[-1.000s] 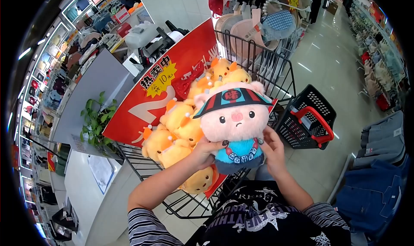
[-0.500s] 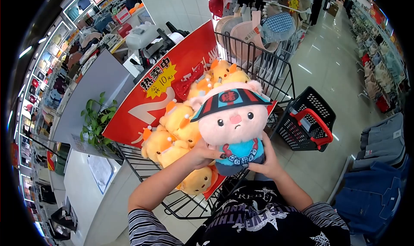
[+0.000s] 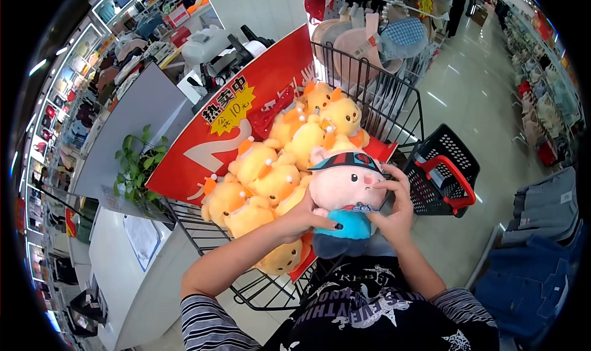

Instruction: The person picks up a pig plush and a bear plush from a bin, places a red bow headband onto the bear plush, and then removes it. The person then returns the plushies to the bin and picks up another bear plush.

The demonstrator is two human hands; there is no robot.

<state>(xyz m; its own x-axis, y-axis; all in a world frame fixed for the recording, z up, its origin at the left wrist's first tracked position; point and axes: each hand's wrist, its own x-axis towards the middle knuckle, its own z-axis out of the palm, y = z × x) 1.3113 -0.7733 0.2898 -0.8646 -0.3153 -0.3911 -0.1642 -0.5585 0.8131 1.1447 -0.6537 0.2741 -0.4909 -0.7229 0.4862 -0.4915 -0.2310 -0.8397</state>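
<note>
A pink plush pig (image 3: 335, 188) in a blue top and dark cap is held between both hands, over the front right part of a black wire basket (image 3: 240, 292). My left hand (image 3: 300, 218) grips its left side and body, thumb across the blue top. At the other side, my right hand (image 3: 397, 209) has its fingers up by the pig's face and cap, with the palm near the body. Several yellow plush toys (image 3: 271, 175) lie piled in the wire basket, just behind and left of the pig.
A red price sign (image 3: 203, 145) stands along the basket's back. Right of it, a black shopping basket (image 3: 437, 172) with a red handle is on the floor. A potted plant (image 3: 138, 166) and white counter (image 3: 123, 289) are at left, folded clothes (image 3: 529, 277) at right.
The pig has been lowered and tilted, with its face turned to the right. My right hand has moved up from its lower body to beside its face. More yellow toys show behind it.
</note>
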